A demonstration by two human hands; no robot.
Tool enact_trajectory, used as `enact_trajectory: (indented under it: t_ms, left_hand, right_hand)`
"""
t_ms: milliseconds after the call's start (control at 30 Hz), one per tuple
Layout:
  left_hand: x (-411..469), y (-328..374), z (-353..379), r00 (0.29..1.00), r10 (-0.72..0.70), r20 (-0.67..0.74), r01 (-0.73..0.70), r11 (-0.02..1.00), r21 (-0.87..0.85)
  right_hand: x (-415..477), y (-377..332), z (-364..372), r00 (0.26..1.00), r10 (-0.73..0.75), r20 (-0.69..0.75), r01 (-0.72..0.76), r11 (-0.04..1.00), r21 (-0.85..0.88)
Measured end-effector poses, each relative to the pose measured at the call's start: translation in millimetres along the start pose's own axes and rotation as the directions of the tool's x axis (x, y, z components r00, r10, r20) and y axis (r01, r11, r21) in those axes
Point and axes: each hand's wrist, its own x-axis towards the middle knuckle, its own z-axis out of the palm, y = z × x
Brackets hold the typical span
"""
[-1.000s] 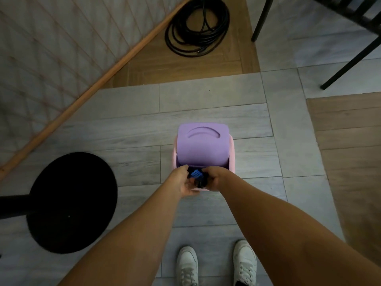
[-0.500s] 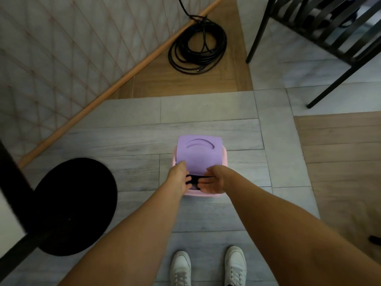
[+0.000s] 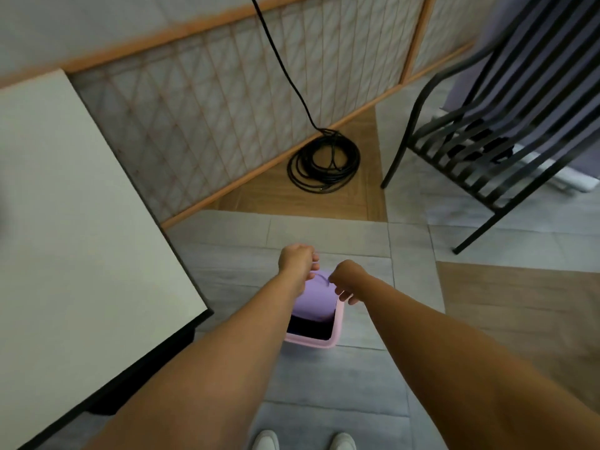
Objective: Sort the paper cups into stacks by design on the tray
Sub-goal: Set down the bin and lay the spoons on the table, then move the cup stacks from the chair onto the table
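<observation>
Pink bin partly behind left hand, shoes cropped

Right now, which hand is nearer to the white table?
Left. The left hand hangs just right of the white table; the right hand is farther right, beyond it.

Floor: grey wood-grain tiles, with brown wood-look panels that I see beyond and to the right of the pink bin.
- Pink bin: stands mid-floor on grey tile. Its lilac lid covers the far part, and the near part is open and dark.
- Coiled black cable: well beyond the bin, on a brown panel at the wall's foot.
- Black chair: beyond and right of the bin.
- White shoes: nearer me than the bin.
- White-topped table: left of the bin.
</observation>
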Motion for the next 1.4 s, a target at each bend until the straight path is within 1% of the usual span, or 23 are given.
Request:
enact_trajectory:
  t_ms: [100,167,267,400,567,700,800,933,1133,1300,1400]
  left_hand:
    - [-35.5,28.6,-12.5,0.992,0.127,0.021,-0.128,0.988,0.082]
    - [-57.8,45.9,-25.9,0.981,0.196,0.013,-0.196,0.974,0.113]
    - [-85.1,64.6,-52.7,0.96,0.277,-0.031,-0.271,0.954,0.131]
    - [-116.0,76.8,-96.1,0.948,0.303,-0.095,-0.286,0.945,0.16]
    - [-157.6,82.3,-165.4,0.954,0.285,-0.093,-0.254,0.934,0.25]
    - [-197.3,78.8,-235.9,0.947,0.28,-0.158,-0.234,0.937,0.258]
    - [-229.2,66.9,-290.8,0.944,0.262,-0.201,-0.21,0.946,0.247]
    - [-275.7,35.3,-368.4,0.922,0.245,-0.299,-0.184,0.958,0.218]
    - [-335.7,-18.4,-472.6,0.88,0.206,-0.427,-0.15,0.976,0.16]
    - [-377.4,-70.6,-542.8,0.825,0.172,-0.539,-0.148,0.985,0.088]
    - [-388.6,-93.2,-572.8,0.801,0.126,-0.585,-0.13,0.991,0.034]
  right_hand:
    - [-37.4,-23.0,-15.9,0.999,-0.036,-0.015,0.033,0.989,-0.147]
    - [-62.9,-43.0,-25.2,0.997,-0.077,-0.025,0.071,0.979,-0.193]
    - [-103.7,-72.6,-33.1,0.982,-0.179,-0.052,0.161,0.953,-0.255]
    - [-152.7,-104.8,-30.2,0.956,-0.287,-0.054,0.258,0.917,-0.304]
    - [-208.4,-144.0,-4.3,0.93,-0.366,-0.014,0.338,0.871,-0.356]
    - [-252.3,-177.7,42.4,0.915,-0.403,0.032,0.384,0.843,-0.375]
    - [-282.3,-203.5,88.4,0.882,-0.463,0.083,0.453,0.788,-0.418]
    - [-326.5,-233.1,162.5,0.857,-0.484,0.176,0.505,0.721,-0.474]
    - [-388.5,-258.8,266.2,0.772,-0.561,0.3,0.63,0.609,-0.481]
    - [-431.9,-273.7,353.8,0.709,-0.564,0.423,0.702,0.513,-0.494]
    - [-448.2,-284.0,391.5,0.674,-0.558,0.484,0.737,0.467,-0.489]
